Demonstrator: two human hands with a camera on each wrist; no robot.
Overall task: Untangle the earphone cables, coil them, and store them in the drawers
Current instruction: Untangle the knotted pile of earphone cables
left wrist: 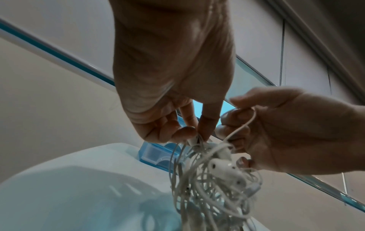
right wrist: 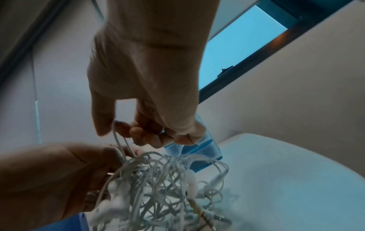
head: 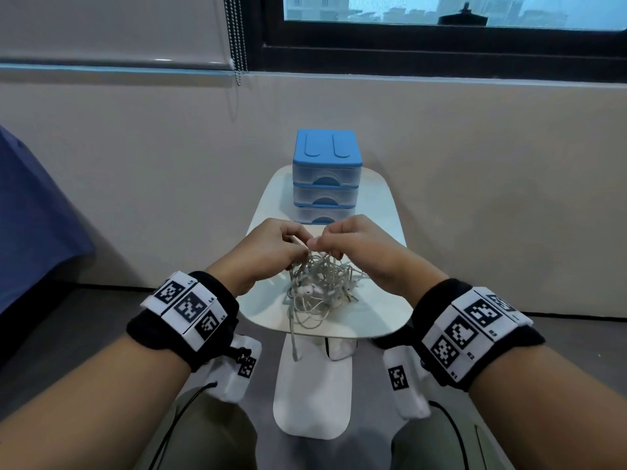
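A tangled bundle of white earphone cables [head: 320, 286] hangs from both hands above the small white table [head: 380, 320]; its lower loops rest on the tabletop and one cable end [head: 294, 347] dangles over the near edge. My left hand [head: 271, 247] pinches strands at the top of the tangle [left wrist: 197, 139]. My right hand [head: 353, 242] pinches a thin cable loop [right wrist: 118, 140] just beside it. White earbuds [left wrist: 223, 170] and a metal jack plug [right wrist: 205, 217] show in the tangle. A blue three-drawer unit [head: 325, 174] stands at the table's far end, drawers closed.
The table stands against a beige wall under a dark-framed window [head: 441, 28]. A bead chain [head: 237, 39] hangs from the blind at the upper left. A blue cloth [head: 30, 215] lies to the left. My knees sit below the table's near edge.
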